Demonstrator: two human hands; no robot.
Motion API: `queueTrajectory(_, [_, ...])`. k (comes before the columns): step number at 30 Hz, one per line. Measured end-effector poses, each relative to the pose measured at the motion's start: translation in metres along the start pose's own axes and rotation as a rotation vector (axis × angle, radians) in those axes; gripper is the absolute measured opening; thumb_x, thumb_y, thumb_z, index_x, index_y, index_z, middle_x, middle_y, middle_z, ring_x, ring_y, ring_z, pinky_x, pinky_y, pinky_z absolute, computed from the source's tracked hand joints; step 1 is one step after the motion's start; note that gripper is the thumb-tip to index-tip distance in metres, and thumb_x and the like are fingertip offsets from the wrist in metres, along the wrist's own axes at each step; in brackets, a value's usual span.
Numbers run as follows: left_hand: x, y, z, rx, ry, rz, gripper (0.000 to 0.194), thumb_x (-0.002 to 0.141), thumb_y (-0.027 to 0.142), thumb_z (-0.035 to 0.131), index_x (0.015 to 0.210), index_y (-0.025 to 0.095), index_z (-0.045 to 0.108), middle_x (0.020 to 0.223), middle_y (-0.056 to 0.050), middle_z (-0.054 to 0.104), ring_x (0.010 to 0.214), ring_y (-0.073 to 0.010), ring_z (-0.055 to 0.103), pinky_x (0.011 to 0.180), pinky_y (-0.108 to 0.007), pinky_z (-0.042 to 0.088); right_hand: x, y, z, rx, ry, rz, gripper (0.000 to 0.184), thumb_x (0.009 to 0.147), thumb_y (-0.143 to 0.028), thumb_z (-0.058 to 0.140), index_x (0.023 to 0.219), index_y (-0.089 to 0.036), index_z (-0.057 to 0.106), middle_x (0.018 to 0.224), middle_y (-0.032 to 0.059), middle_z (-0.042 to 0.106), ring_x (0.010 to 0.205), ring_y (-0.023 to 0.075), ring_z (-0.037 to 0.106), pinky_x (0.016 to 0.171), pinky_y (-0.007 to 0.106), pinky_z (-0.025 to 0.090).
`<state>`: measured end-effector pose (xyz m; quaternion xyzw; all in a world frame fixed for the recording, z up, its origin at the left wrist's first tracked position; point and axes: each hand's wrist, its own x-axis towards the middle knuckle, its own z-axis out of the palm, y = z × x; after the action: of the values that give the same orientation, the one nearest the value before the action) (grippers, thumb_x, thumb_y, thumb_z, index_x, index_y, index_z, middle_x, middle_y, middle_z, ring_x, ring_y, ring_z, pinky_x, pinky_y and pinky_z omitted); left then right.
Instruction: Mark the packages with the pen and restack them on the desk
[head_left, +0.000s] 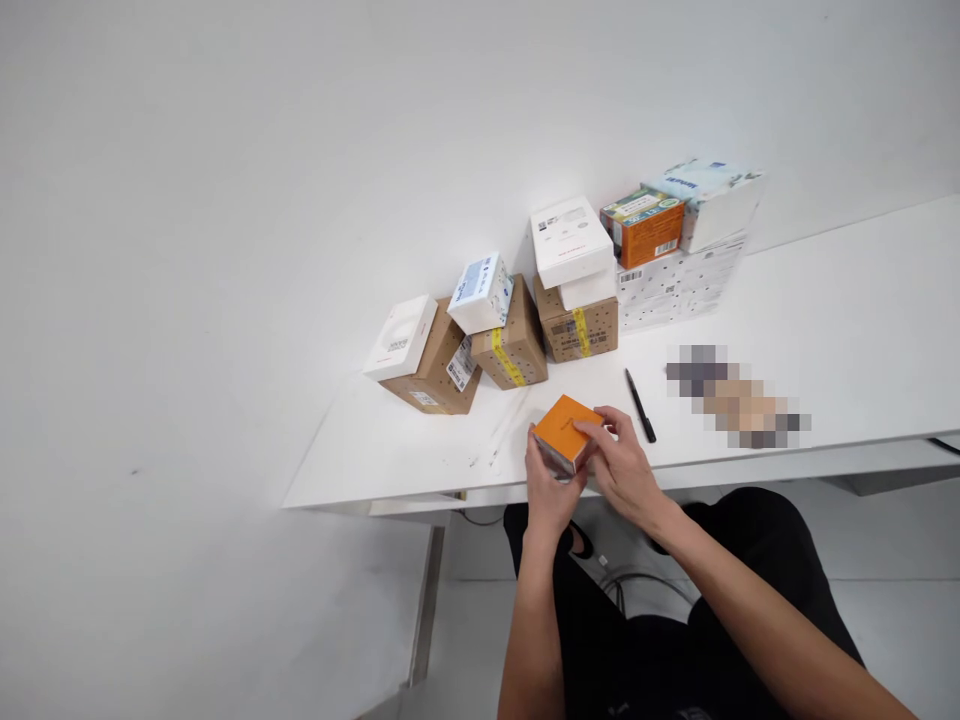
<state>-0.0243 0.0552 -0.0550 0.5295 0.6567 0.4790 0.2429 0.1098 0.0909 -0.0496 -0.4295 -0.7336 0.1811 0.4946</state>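
In left hand (549, 497), orange box (561, 432), lettering (567, 424) up

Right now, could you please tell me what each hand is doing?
Left hand: holding the orange box.
Right hand: touching the box; grip cannot be told.

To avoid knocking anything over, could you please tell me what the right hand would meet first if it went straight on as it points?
The right hand would meet the orange box, which it appears to touch; beyond that, perhaps the middle brown carton, though depth is unclear.
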Motion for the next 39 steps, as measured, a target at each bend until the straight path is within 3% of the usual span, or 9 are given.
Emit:
queueTrajectory(5, [0.006, 0.015, -0.014, 0.048, 0.029, 0.14, 0.091, 0.071, 0.027, 0.072, 0.145, 0.021, 0.019, 0.135, -0.015, 0.043, 0.128, -0.027, 0.046, 0.104, -0.042, 0.042, 0.001, 0.015, -0.004, 0.22, 0.002, 0.24, 0.04, 0.082, -0.012, 0.038, 0.115, -0.023, 0.06, 0.111, 0.0086, 0.055, 0.107, 0.0213, 0.056, 0.095, 0.042, 0.047])
queueTrajectory(10, [0.015, 0.01, -0.011, 0.083, -0.023, 0.17, 0.088, 0.07, 0.027, 0.073, 0.143, 0.022, 0.023, 0.135, -0.015, 0.042, 0.131, -0.028, 0.042, 0.108, -0.045, 0.038, 0.0, 0.032, 0.004, 0.256, -0.027, 0.382, 0.031, 0.081, -0.018, 0.041, 0.101, -0.019, 0.064, 0.102, 0.0085, 0.062, 0.096, 0.0214, 0.06, 0.09, 0.041, 0.05])
queueTrajectory(15, [0.004, -0.013, -0.001, -0.08, -0.059, 0.021, 0.098, 0.071, 0.027, 0.073, 0.147, 0.022, 0.011, 0.149, -0.017, 0.029, 0.138, -0.0266, 0.034, 0.111, -0.043, 0.035, -0.008, 0.039, 0.009, 0.299, 0.018, 0.363, 0.04, 0.083, -0.016, 0.042, 0.119, -0.021, 0.057, 0.114, 0.0095, 0.06, 0.101, 0.0205, 0.06, 0.091, 0.043, 0.05])
queueTrajectory(19, [-0.005, -0.021, -0.002, -0.016, -0.012, -0.051, 0.105, 0.07, 0.026, 0.074, 0.148, 0.023, 0.004, 0.149, -0.017, 0.031, 0.139, -0.0263, 0.032, 0.113, -0.045, 0.029, -0.014, 0.038, 0.007, 0.284, 0.041, 0.214, 0.056, 0.084, -0.011, 0.04, 0.137, -0.027, 0.042, 0.126, 0.0101, 0.049, 0.104, 0.019, 0.058, 0.093, 0.044, 0.049])
queueTrajectory(25, [-0.005, -0.021, -0.005, 0.076, -0.021, -0.019, 0.093, 0.07, 0.028, 0.072, 0.145, 0.02, 0.019, 0.151, -0.016, 0.028, 0.142, -0.0273, 0.026, 0.116, -0.045, 0.025, -0.011, 0.033, 0.008, 0.14, -0.085, 0.01, 0.046, 0.085, -0.01, 0.04, 0.127, -0.025, 0.052, 0.126, 0.0112, 0.043, 0.115, 0.0224, 0.051, 0.096, 0.044, 0.047])
queueTrajectory(33, [0.005, 0.0, -0.009, -0.049, 0.077, 0.132, 0.089, 0.071, 0.029, 0.072, 0.143, 0.021, 0.022, 0.136, -0.014, 0.043, 0.129, -0.0266, 0.045, 0.109, -0.044, 0.037, -0.005, 0.041, 0.013, 0.219, -0.052, 0.175, 0.038, 0.084, -0.013, 0.041, 0.119, -0.023, 0.052, 0.108, 0.0072, 0.061, 0.098, 0.0198, 0.061, 0.086, 0.04, 0.052])
queueTrajectory(39, [0.022, 0.017, -0.001, 0.014, 0.083, 0.194, 0.08, 0.072, 0.034, 0.072, 0.139, 0.019, 0.031, 0.133, -0.014, 0.046, 0.127, -0.0269, 0.046, 0.108, -0.044, 0.037, -0.004, 0.04, 0.02, 0.075, 0.003, 0.268, 0.031, 0.082, -0.015, 0.042, 0.106, -0.019, 0.06, 0.103, 0.0109, 0.059, 0.093, 0.0228, 0.061, 0.081, 0.041, 0.053])
